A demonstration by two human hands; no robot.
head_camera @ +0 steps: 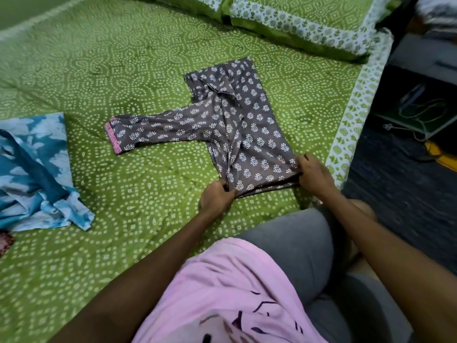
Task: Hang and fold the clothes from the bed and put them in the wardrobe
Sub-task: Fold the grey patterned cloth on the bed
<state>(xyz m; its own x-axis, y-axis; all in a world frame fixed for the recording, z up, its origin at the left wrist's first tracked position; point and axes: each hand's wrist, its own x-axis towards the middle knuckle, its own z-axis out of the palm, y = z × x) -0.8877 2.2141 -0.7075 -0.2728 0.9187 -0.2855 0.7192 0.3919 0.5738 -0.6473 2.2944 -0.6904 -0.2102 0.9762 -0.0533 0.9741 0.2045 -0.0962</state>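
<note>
My left hand and right hand pinch the near hem of the grey leaf-printed cotton kurta, partly folded on the green patterned bed. The blue tie-dye garment remains unfolded; nothing is stored yet.

The grey printed top lies partly folded on the green bed, one sleeve extended left. The blue-white garment lies crumpled, well apart.
</note>
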